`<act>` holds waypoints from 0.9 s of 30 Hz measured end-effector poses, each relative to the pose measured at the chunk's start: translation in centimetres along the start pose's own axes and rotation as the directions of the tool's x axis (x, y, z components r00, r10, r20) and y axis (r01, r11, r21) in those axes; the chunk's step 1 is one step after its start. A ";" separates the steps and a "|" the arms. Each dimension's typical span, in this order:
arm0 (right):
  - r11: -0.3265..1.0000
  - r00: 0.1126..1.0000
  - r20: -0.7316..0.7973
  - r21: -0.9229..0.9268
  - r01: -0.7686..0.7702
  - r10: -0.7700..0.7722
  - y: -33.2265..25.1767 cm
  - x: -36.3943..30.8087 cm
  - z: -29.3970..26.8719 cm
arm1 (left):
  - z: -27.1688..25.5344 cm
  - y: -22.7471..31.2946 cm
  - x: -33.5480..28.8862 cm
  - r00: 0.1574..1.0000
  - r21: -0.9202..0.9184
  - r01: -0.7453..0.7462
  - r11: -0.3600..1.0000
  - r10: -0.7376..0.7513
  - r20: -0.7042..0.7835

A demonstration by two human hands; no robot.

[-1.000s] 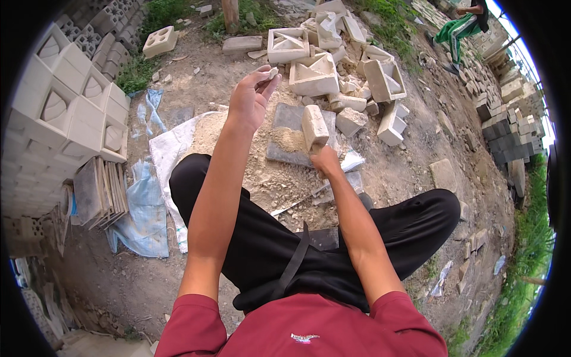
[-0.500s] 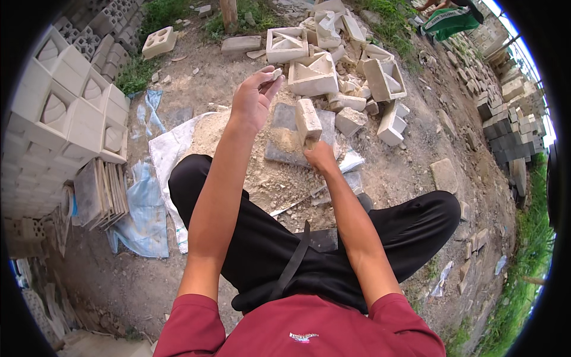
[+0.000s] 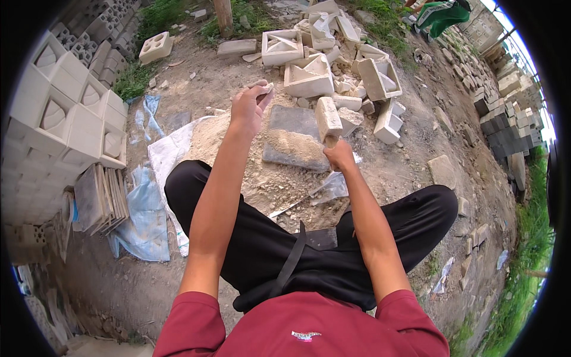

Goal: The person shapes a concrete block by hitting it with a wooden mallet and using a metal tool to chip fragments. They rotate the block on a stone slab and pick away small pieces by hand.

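Raised over the ground, my left hand (image 3: 248,108) pinches a small pale chunk of broken block (image 3: 267,88) between thumb and fingers. My right hand (image 3: 340,156) is wrapped round the short handle of a dusty, block-headed mallet (image 3: 328,118), its head pointing up and away from me. Between and below the hands lies a grey slab (image 3: 295,125), its nearer part covered with pale crushed grit (image 3: 296,144). The mallet is held above the slab's right side.
Broken pale blocks (image 3: 308,77) pile up beyond the slab. A white sack (image 3: 167,143) lies under the grit at left. Decorative blocks (image 3: 83,128) are stacked on the left, near leaning tiles (image 3: 98,196). Another person (image 3: 441,16) is at the far right, beyond grey blocks (image 3: 505,131).
The mallet has moved right, away from the slab's middle, uncovering more of the grit. My left hand has shifted slightly lower and left, still pinching the chunk.
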State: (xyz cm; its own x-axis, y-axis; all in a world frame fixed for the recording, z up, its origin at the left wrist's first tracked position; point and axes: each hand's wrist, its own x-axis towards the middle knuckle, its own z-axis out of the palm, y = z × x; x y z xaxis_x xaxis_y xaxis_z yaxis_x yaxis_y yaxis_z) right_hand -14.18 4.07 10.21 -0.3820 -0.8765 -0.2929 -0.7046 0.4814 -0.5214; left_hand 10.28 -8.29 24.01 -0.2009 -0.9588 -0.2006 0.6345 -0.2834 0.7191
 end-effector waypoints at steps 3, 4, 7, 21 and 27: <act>0.995 0.987 -0.130 -0.015 -0.094 0.091 2.2 -3.1 0.3 | 0.3 -0.2 -0.6 1.000 0.002 0.006 1.000 -0.006 0.006; 0.993 0.987 -0.125 -0.044 -0.111 0.104 3.1 -4.1 0.8 | 1.0 -0.2 -1.0 1.000 0.002 0.014 1.000 -0.014 0.018; 0.984 0.979 -0.117 -0.036 -0.174 0.168 3.6 -6.2 3.0 | 3.1 -0.2 -1.8 0.996 -0.012 0.043 0.999 -0.042 0.083; 0.985 0.985 -0.023 -0.005 -0.173 0.173 -5.1 -8.3 9.1 | 4.0 1.6 -3.3 0.995 -0.048 0.033 0.998 -0.028 0.097; 0.997 0.999 0.012 0.062 -0.035 0.035 -8.5 -5.8 11.4 | 3.6 2.3 -2.5 0.993 -0.064 -0.014 0.998 0.021 0.113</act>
State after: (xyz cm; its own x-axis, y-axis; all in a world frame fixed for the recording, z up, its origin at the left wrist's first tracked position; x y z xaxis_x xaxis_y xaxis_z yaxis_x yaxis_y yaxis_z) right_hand 0.86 5.18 7.22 -0.3991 -0.8592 -0.3202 -0.6525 0.5115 -0.5591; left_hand 9.59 -6.47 28.54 -0.2706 -0.9565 -0.1093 0.6838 -0.2709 0.6775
